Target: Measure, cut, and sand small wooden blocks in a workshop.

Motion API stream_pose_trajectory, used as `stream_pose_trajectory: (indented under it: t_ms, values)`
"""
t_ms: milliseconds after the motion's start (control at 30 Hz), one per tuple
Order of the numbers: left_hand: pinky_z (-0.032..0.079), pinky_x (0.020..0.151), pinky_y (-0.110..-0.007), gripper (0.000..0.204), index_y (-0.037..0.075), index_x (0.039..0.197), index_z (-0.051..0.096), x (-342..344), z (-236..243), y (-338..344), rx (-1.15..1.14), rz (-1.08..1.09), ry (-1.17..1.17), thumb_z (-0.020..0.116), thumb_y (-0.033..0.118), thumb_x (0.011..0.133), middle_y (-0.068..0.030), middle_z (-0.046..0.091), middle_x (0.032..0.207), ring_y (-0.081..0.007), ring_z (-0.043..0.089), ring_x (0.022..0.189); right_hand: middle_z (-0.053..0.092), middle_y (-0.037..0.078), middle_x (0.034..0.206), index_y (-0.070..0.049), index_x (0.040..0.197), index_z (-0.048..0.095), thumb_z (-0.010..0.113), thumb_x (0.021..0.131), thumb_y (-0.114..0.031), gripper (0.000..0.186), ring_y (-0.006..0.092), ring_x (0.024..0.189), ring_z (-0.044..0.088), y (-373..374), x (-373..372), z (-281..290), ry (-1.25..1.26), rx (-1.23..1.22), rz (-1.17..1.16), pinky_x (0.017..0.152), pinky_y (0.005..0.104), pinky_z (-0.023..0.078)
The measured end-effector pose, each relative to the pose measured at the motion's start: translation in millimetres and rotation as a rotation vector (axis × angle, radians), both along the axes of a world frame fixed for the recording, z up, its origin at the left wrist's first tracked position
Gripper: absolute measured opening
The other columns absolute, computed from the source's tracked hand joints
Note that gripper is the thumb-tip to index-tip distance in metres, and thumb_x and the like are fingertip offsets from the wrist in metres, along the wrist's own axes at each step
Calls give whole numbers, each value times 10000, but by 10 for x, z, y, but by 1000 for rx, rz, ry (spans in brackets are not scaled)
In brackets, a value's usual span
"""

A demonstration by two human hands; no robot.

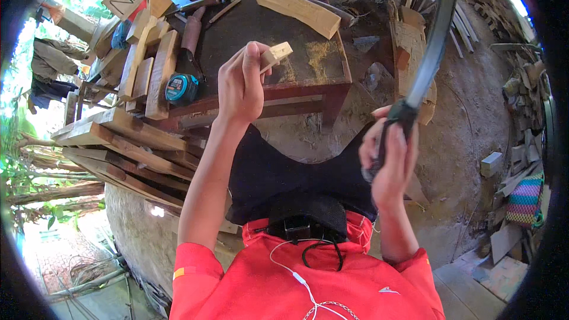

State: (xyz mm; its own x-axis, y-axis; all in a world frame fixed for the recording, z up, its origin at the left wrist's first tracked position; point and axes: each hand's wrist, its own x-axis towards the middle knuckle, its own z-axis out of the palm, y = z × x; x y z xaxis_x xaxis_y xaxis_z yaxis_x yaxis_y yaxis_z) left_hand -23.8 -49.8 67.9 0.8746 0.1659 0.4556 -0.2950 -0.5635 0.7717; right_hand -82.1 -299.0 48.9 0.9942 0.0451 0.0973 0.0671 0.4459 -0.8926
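Within left hand (242, 86), block (277, 56); right (395, 169), saw (431, 62)

A red shirt (249, 287) with 2 short sleeves (195, 261) is worn with dark pants (261, 172). 1 white mark (388, 290) is shown on the chest; a white earphone cable (300, 279) and silvery chain (344, 307) are worn too.

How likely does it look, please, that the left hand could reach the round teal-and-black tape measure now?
Probably yes: the tape measure lies left of the left hand, with nothing visible over it, though holding the small pale wooden block may hinder grasping.
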Motion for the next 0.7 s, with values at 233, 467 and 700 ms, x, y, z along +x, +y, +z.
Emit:
stream_pose_trajectory:
  t_ms: [233, 467, 700]
  values:
    - [416, 566, -304, 504, 18, 830, 599, 22, 27, -18, 38, 27, -26, 282, 310, 1092, -66, 536, 642, -171, 519, 551, 505, -8, 686, -31, 1130, 564, 436, 1052, -268, 280, 53, 526, 434, 10, 22, -20, -1, -282, -77, 465, 220, 334]
    - [435, 595, -331, 490, 19, 815, 595, 57, 62, -58, 143, 13, -69, 286, 287, 1085, -83, 537, 642, -220, 537, 574, 540, -26, 751, -75, 1124, 564, 494, 1035, -156, 140, 57, 579, 403, 36, 4, -92, -8, -561, 130, 489, 201, 323]
    - [433, 586, -332, 489, 15, 800, 596, 49, 62, -86, 252, 32, -73, 273, 263, 1071, -84, 535, 636, -226, 548, 579, 485, -39, 695, -46, 1103, 561, 430, 1072, -285, 275, 25, 525, 397, 80, 34, 56, -230, -722, 237, 456, 187, 317]
